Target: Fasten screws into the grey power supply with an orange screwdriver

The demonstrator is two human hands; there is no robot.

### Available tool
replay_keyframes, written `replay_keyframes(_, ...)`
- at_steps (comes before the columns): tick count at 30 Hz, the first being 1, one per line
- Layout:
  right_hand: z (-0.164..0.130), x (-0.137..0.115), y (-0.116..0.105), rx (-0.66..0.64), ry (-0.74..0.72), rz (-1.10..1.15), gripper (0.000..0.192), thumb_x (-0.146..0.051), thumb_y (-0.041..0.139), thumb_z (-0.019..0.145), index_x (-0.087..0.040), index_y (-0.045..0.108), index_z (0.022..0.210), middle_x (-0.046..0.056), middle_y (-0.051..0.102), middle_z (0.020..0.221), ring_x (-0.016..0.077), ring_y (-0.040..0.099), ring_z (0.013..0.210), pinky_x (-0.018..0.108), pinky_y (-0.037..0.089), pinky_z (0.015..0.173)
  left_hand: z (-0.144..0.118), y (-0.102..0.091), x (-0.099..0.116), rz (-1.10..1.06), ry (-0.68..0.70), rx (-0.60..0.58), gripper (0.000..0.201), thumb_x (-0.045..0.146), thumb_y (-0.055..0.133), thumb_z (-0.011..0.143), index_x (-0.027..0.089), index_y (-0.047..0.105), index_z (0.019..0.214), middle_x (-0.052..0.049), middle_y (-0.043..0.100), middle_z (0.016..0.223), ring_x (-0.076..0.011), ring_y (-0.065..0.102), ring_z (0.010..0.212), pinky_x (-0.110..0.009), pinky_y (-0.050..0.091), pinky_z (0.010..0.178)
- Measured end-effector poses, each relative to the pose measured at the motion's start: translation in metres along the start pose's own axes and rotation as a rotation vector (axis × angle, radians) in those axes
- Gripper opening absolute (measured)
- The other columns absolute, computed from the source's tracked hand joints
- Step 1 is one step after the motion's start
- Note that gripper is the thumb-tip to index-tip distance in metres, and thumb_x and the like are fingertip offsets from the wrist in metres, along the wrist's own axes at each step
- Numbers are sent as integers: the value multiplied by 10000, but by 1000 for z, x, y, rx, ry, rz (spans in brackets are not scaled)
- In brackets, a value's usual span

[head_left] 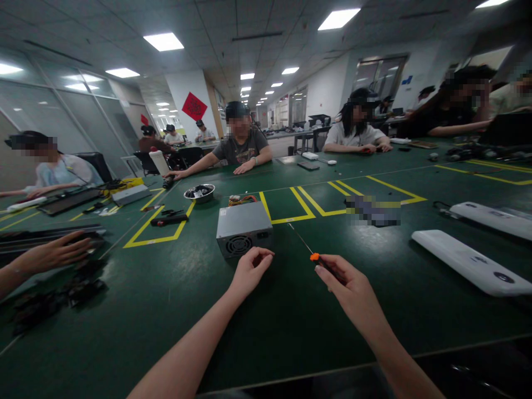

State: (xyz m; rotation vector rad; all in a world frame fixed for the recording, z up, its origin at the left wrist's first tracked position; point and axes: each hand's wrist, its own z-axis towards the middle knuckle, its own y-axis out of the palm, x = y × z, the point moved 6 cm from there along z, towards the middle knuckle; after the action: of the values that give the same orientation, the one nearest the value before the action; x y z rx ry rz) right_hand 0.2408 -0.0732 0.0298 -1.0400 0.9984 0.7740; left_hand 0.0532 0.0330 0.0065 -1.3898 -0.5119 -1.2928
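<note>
A grey metal computer power supply (244,221) rests on the green table, its fan grille facing me and a bundle of coloured wires behind it. My left hand (252,271) is at its front lower edge, fingers curled and thumb and forefinger close together. Whatever they pinch, if anything, is hidden. In my right hand (347,282) is a screwdriver (316,258) with an orange and black handle. Its thin shaft points up and left, the tip a little to the right of the power supply and apart from it.
Yellow tape rectangles mark the green table (174,288). A metal bowl (199,193) of dark small parts stands beyond the power supply. White elongated devices (469,263) lie at right. At left, a co-worker's hand (58,256) reaches over dark parts. Several people sit around the table.
</note>
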Motion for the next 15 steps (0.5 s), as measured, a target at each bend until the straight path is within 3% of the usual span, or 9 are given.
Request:
replay_keyframes(4, 3, 6, 10, -30, 118, 216, 357, -445, 565, 737, -184, 596, 979, 34, 604, 781, 133, 528, 622, 256, 427, 516, -2, 4, -1, -171, -105, -21, 262, 379, 537, 780, 166, 626, 904, 0, 551, 726, -108, 486, 663, -232, 401, 636)
replay_keyframes(10, -7, 7, 22, -73, 236, 394, 333, -425, 605, 695, -173, 626, 912, 57, 603, 778, 148, 537, 653, 265, 440, 534, -9, 12, 12, -391, -182, -30, 283, 392, 573, 751, 168, 652, 905, 0, 545, 741, -91, 469, 656, -212, 386, 629)
replay_keyframes(15, -19, 11, 26, -88, 284, 501, 296, -407, 623, 685, -179, 635, 872, 44, 603, 751, 131, 525, 624, 253, 431, 530, -12, 30, 21, -775, -334, -49, 298, 405, 610, 728, 152, 669, 874, 1, 500, 735, -50, 427, 603, -176, 343, 553)
